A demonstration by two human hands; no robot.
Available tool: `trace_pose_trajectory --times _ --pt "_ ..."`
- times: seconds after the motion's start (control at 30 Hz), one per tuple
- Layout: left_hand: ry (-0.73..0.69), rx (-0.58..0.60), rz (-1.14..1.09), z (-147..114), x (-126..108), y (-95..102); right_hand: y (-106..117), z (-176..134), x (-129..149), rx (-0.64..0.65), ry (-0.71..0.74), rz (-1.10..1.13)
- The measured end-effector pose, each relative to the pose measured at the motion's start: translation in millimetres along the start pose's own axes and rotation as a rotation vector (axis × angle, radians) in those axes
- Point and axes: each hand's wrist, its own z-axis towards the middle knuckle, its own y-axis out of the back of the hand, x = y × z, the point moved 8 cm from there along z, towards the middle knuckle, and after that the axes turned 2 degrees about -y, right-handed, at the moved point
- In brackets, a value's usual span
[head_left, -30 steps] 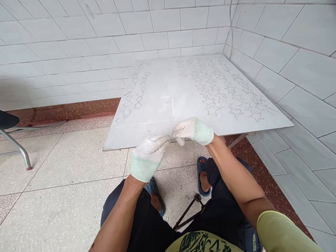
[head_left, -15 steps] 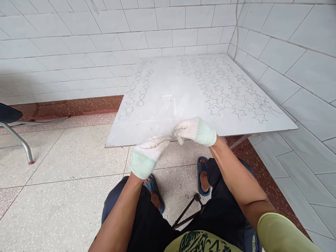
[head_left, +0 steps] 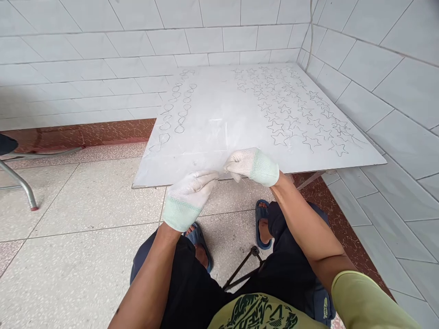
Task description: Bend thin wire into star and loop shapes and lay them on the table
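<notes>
And the left hand (head_left: 192, 192) is pressing its fingers together, the right hand (head_left: 245, 164) curling into a pinch; whether either is gripping anything (fine wire, perhaps?), I can't tell. Wire stars (head_left: 284, 109) are lying on the board's (head_left: 233, 103) right, looped wires (head_left: 184, 108) left, seemingly sorted by shape. Unlike a second ago, a small gap is showing between the hands.

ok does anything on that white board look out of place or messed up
One spot: near the right edge of the white board, some thin star shapes look bunched or overlapping, with a stray strand trailing off, while others show clear outlines. Nothing looks spilled.
</notes>
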Motion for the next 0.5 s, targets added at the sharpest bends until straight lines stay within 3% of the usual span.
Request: trace_pose_trajectory --times 0.3,0.5 --pt "0.075 -0.066 0.087 2.5 -4.3 1.5 -6.0 0.9 1.3 0.003 -0.038 -0.012" --pt "0.231 -0.127 -0.01 2.6 4.9 2.7 -6.0 1.8 -1.2 -0.045 -0.097 0.022"
